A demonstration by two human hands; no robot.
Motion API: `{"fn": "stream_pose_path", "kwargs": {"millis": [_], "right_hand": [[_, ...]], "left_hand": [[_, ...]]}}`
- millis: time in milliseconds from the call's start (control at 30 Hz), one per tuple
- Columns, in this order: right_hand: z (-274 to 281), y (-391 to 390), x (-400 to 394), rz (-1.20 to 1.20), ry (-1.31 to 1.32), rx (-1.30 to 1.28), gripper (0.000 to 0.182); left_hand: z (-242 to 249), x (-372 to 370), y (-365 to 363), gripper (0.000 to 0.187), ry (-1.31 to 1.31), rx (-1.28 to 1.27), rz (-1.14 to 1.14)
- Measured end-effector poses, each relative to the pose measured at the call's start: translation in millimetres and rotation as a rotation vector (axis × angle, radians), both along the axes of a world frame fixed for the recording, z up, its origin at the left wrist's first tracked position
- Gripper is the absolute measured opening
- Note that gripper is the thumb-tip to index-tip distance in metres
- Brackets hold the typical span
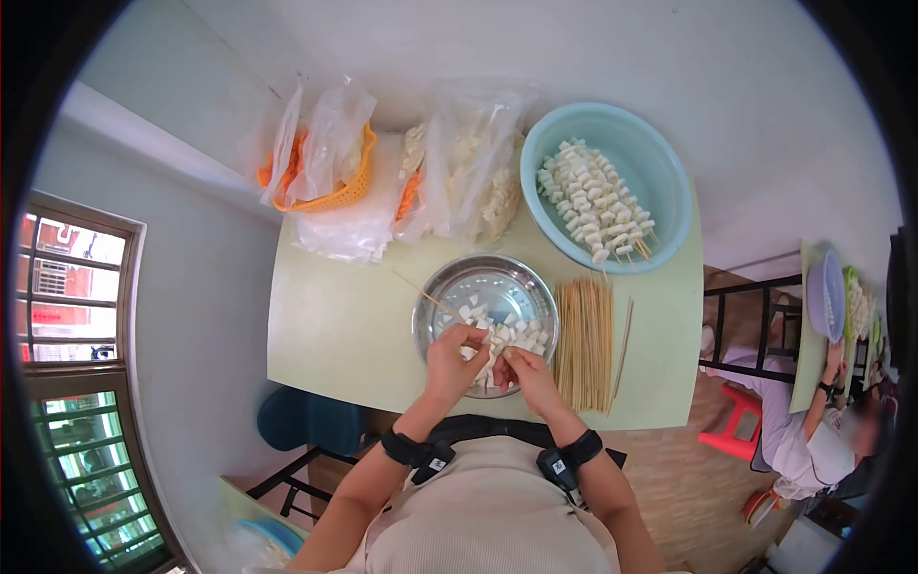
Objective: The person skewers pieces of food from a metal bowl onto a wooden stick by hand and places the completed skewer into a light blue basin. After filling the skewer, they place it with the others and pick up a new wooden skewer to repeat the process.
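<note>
A round metal bowl [427, 298] holding white chunks [521, 335] stands near the table's front edge. Over the bowl, my left hand [459, 356] is closed in a pinch, and a thin wooden skewer [417, 288] reaches from it toward the upper left. My right hand [526, 373] is beside it, fingers pinched together at the white chunks; what exactly they grip is too small to tell. A row of bare wooden skewers [584, 344] lies right of the bowl. Behind them, a light blue basin [674, 191] holds several filled white skewers [593, 201].
An orange basket [335, 198] and plastic bags [469, 163] with white and orange pieces stand at the table's [325, 316] back left. A blue stool [296, 419] is at the lower left. Far right, another person [822, 445] sits at a table near a red stool [734, 423].
</note>
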State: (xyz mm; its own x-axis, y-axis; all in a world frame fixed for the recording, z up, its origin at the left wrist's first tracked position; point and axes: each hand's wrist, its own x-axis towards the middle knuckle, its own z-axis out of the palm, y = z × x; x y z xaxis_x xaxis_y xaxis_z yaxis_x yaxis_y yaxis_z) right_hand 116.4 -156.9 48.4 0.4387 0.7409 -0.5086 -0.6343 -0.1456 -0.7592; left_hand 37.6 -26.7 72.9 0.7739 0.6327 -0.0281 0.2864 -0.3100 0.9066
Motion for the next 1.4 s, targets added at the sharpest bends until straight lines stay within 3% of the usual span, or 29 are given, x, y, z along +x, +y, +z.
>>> {"fn": "stream_pose_path", "kwargs": {"millis": [100, 167, 233, 433, 500, 633, 767, 1000, 1233, 1367, 1400], "right_hand": [[5, -11, 10, 0.051, 0.005, -0.022, 0.029], [7, -26, 21, 0.055, -0.103, -0.047, 0.028], [5, -41, 35, 0.012, -0.122, -0.063, 0.026], [2, -38, 14, -0.048, -0.19, -0.018, 0.019], [7, -28, 2, -0.051, -0.184, 0.006, 0.02], [18, -23, 5, -0.125, -0.182, 0.074, 0.024], [14, -47, 26, -0.362, -0.263, 0.003, 0.027], [4, -74, 33, -0.502, -0.345, -0.11, 0.026], [4, -76, 34, -0.507, -0.389, -0.146, 0.025], [2, -75, 33, -0.496, -0.358, -0.152, 0.023], [3, -73, 30, -0.493, -0.347, -0.124, 0.021]], "left_hand": [[8, -12, 9, 0.028, 0.088, -0.003, -0.118], [-1, -29, 18, 0.027, 0.404, 0.103, -0.139], [-16, -43, 30, 0.024, 0.403, 0.227, -0.144], [-11, -32, 22, 0.015, 0.27, -0.057, -0.047], [-2, -18, 11, 0.016, 0.3, -0.065, -0.174], [-7, -3, -3, 0.023, 0.252, 0.053, -0.443], [-14, -2, 5, 0.038, 0.275, 0.084, -0.291], [-50, 41, 0, 0.019, 0.186, 0.247, -0.399], [-86, 91, -23, 0.027, 0.345, 0.511, -0.505], [-83, 88, -19, 0.026, 0.303, 0.445, -0.521], [-75, 85, -18, 0.024, 0.302, 0.246, -0.432]]}}
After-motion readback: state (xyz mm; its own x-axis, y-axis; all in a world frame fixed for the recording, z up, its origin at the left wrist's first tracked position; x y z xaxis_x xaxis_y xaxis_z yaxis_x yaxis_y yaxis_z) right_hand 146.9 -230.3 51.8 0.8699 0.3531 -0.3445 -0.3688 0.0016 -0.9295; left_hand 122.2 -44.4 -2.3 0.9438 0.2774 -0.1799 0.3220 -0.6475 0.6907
